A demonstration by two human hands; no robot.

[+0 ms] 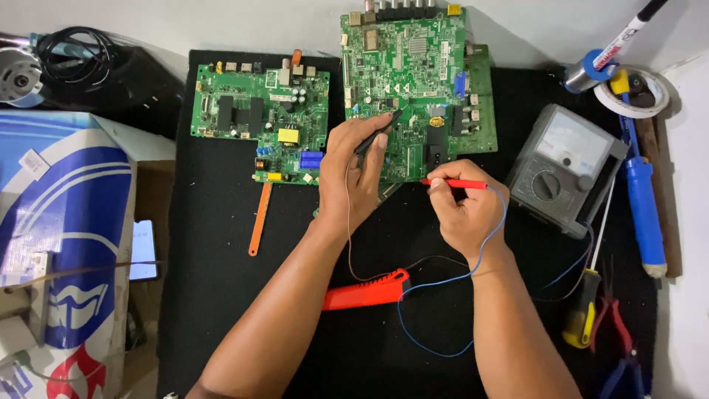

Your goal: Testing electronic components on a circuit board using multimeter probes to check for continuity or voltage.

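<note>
Left hand [353, 177] pinches a black probe [378, 133], right hand [465, 207] a red probe [454, 183], both tips on the large circuit board [413, 81] at the bench's far edge. A slipping tip could bridge neighbouring contacts; trailing leads may snag.

Bright, even overhead light fills the bench, with soft shadows. The black mat [221, 295] stays dark and swallows detail. A faint sheen lies on the multimeter [565, 168] window. Focus is fair; edge items look slightly softened, perhaps by compression.
</note>
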